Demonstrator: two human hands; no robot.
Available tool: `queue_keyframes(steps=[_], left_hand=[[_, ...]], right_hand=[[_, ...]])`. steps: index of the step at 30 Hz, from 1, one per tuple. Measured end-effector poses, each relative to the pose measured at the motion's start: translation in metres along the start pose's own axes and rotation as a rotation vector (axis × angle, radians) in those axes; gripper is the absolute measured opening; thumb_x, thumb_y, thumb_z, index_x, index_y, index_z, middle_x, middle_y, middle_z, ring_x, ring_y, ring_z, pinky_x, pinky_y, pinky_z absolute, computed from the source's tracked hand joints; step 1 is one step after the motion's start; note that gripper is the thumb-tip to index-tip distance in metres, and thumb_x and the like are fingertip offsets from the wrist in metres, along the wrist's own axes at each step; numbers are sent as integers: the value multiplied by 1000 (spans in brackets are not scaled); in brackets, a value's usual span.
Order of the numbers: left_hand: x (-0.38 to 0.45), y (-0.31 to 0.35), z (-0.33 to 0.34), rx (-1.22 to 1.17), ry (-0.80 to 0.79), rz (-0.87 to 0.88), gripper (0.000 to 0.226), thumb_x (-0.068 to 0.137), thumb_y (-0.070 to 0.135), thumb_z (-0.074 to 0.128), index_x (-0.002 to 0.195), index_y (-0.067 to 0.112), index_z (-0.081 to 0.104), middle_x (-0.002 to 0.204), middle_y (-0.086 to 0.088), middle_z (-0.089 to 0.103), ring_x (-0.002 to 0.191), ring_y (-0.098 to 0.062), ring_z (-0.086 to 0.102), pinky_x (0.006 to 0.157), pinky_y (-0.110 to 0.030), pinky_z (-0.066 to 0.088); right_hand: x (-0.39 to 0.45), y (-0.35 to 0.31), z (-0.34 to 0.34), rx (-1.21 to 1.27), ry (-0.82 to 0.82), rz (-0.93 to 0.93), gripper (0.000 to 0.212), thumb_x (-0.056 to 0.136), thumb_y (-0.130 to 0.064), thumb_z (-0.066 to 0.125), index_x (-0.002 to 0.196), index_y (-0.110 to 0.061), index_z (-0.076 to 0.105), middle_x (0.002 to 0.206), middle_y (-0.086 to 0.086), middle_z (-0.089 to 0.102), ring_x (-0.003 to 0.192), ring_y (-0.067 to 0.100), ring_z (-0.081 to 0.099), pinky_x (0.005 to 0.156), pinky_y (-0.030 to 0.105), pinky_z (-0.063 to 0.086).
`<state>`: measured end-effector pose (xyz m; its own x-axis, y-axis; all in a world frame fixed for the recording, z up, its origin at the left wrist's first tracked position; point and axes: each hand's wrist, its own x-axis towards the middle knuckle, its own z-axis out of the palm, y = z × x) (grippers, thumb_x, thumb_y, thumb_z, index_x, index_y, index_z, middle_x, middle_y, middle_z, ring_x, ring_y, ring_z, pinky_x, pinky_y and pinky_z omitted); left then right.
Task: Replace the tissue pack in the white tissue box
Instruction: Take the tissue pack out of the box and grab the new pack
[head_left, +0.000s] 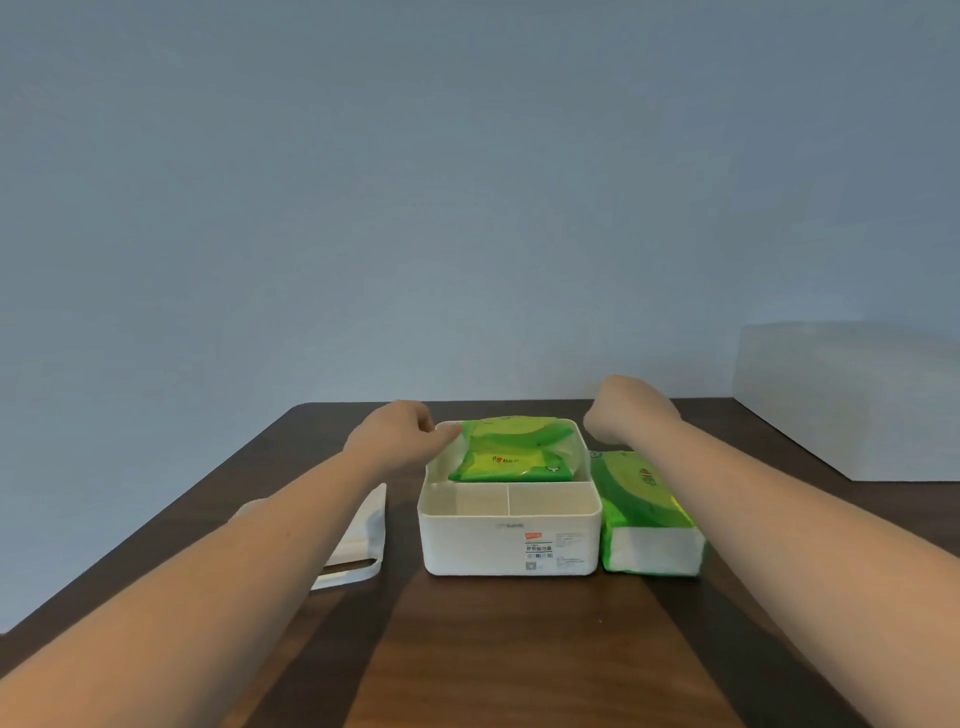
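Note:
The white tissue box (509, 540) stands open on the table, lid off. In its far compartment lies a crumpled green tissue pack (511, 449). My left hand (397, 434) pinches the left end of that pack at the box's left rim. My right hand (626, 410) hovers just past the box's far right corner, fingers curled; whether it touches the pack is hidden. A full green tissue pack (641, 512) lies on the table against the box's right side, partly under my right forearm.
The box's white lid (363, 540) lies on the dark wooden table (519, 649) to the left, partly under my left forearm. The box's two near compartments hold nothing. A pale block (852, 395) stands at the far right against the blue-grey wall.

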<state>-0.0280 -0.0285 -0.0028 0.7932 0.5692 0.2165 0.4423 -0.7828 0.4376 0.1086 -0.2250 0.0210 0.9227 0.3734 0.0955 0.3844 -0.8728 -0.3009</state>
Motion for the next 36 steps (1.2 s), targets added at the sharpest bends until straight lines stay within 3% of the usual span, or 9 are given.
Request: queue_keyframes(steps=[3,6,8,11,13,16,22,28,36], left_hand=[[3,6,7,51,-31,37,44,80,62,59,81,18,60,74,5,60,76,-16,58,63,-29,44],[6,9,16,93,-37,56,44,75,62,64,83,19,59,79,5,63,79,-16,60,70,-32,50],[7,10,21,90,-39,56,46,73,59,67,99,21,59,92,5,67,90,-19,63,78,-35,54],[5,11,26,49,-32,73,48,79,40,67,123,26,51,98,3,67,98,-21,64,82,-35,54],[5,12,27,55,-35,97,45,83,29,61,127,29,53,94,5,63,96,-21,64,79,-35,56],[5,14,27,75,-7,92,39,84,21,56,121,30,64,106,4,67,94,-19,63,79,-35,58],[7,14,20,-68,249,81,27,87,17,57,109,17,72,105,-2,73,102,-24,64,85,-33,51],[13,3,0,-208,494,27,24,89,20,58,106,15,74,103,-1,75,99,-26,64,79,-31,47],[25,-36,-3,-69,444,-99,27,89,13,54,105,11,75,104,-15,73,100,-37,62,82,-39,51]], right_hand=[[1,16,9,-47,-103,97,31,81,-18,47,110,-13,58,116,9,61,99,32,58,83,35,49],[3,27,17,-120,-199,129,58,75,-27,50,132,-15,46,129,10,57,110,34,57,92,42,50],[-1,29,18,-161,-258,101,66,83,-39,57,141,-11,40,137,11,53,118,32,55,92,36,48],[-5,30,18,-161,-353,70,83,87,-60,51,148,-6,30,150,11,42,130,29,48,98,35,42],[-7,31,17,-170,-376,65,85,86,-62,51,147,-7,31,150,10,42,129,29,48,97,36,42],[-4,29,18,-167,-398,64,77,85,-54,57,144,-10,37,147,10,45,126,29,50,89,36,42],[1,26,22,-146,-413,65,73,85,-43,59,147,-13,32,148,10,42,127,30,48,83,36,40],[4,34,27,-86,-404,87,98,77,-54,67,152,-15,18,154,10,32,135,32,40,99,41,40],[11,35,25,39,-233,112,93,69,-41,70,147,-15,27,145,12,43,128,34,47,100,43,47]])
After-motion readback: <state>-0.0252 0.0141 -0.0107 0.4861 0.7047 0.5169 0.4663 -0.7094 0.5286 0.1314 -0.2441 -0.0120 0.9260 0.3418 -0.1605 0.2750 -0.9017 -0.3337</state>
